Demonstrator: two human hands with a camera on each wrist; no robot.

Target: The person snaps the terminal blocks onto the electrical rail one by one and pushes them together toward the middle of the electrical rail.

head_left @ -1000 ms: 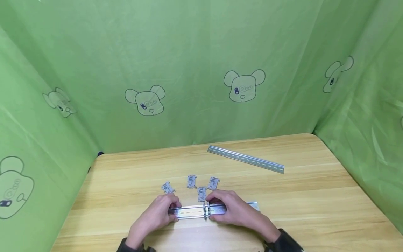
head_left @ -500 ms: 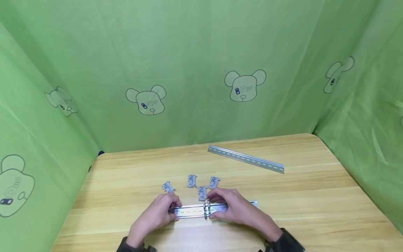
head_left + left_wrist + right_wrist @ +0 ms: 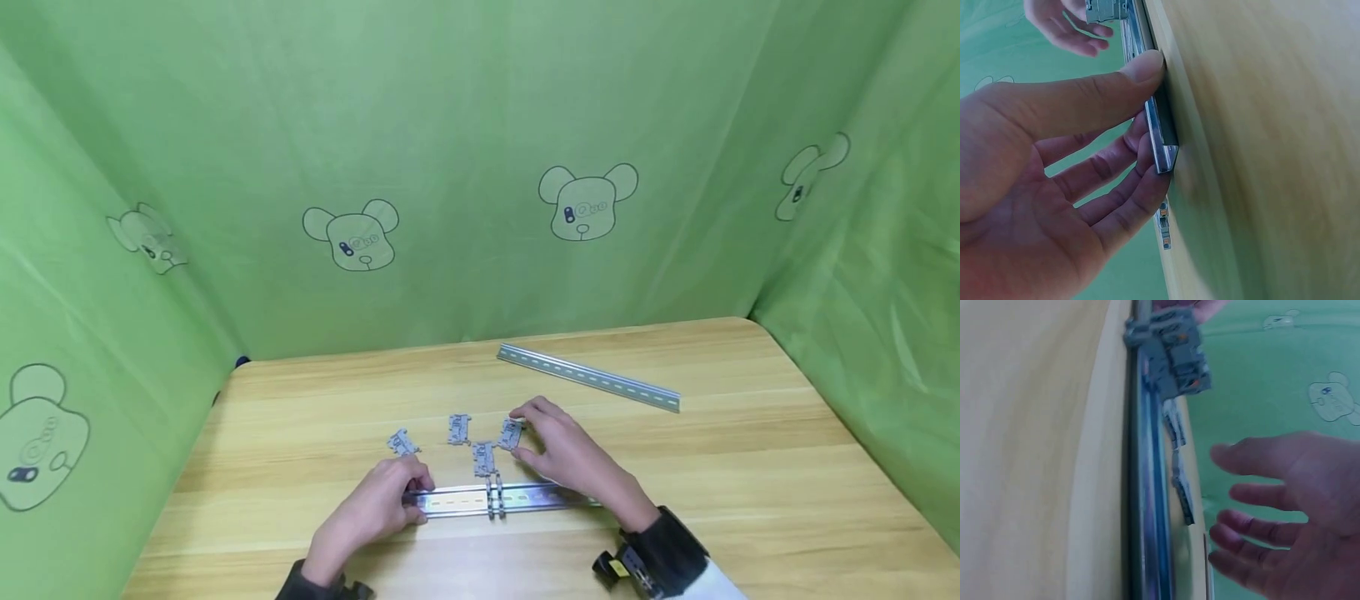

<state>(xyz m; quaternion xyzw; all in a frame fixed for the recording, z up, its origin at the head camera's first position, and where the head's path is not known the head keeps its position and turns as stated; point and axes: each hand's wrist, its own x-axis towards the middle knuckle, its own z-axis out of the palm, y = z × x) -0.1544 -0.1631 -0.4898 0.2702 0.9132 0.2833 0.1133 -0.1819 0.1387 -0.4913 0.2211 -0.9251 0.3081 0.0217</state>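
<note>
My left hand [image 3: 382,496] pinches the left end of a slotted metal DIN rail [image 3: 457,502], thumb on the near edge and fingers on the far edge. Two thin grey terminal blocks [image 3: 495,497] stand upright on this rail near its middle. Behind the rail, my right hand [image 3: 562,446] reaches over the table with its fingers spread beside a loose grey terminal block [image 3: 510,434]. In the right wrist view the right hand [image 3: 1272,512] holds nothing, its fingers apart from the blocks.
More loose terminal blocks lie behind the rail: one at left [image 3: 403,442], one at centre [image 3: 459,429], one close to the rail [image 3: 483,458]. A second DIN rail [image 3: 588,377] lies slanted at the table's back. Green cloth [image 3: 465,275] surrounds the wooden table [image 3: 300,417].
My right hand has left the blocks on the rail and moved back and slightly right to a loose terminal block. My left hand keeps its hold on the rail's end.
</note>
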